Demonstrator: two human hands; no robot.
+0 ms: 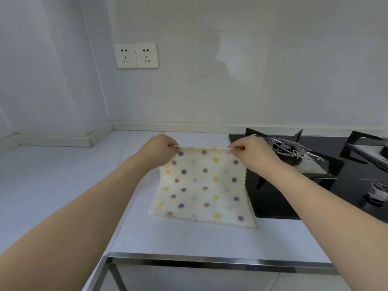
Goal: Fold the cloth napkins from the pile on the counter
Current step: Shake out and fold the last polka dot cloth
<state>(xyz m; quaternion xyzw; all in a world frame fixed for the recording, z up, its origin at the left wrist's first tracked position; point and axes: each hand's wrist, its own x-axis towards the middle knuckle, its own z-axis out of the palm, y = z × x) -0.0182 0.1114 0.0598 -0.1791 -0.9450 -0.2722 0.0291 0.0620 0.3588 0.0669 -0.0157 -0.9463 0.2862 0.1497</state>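
A cream napkin (201,185) with coloured polka dots is spread over the white counter (63,185). Its far edge is lifted and its near edge rests on the counter surface. My left hand (162,149) pinches the far left corner. My right hand (251,152) pinches the far right corner. The cloth hangs stretched between them, sloping down toward me. No pile of other napkins is in sight.
A black gas hob (294,198) with a burner and pan supports (289,150) lies right of the napkin, its edge partly under the cloth. A knob (378,192) sits at far right. Two wall sockets (136,55) are behind. The counter's metal front edge (210,259) runs below.
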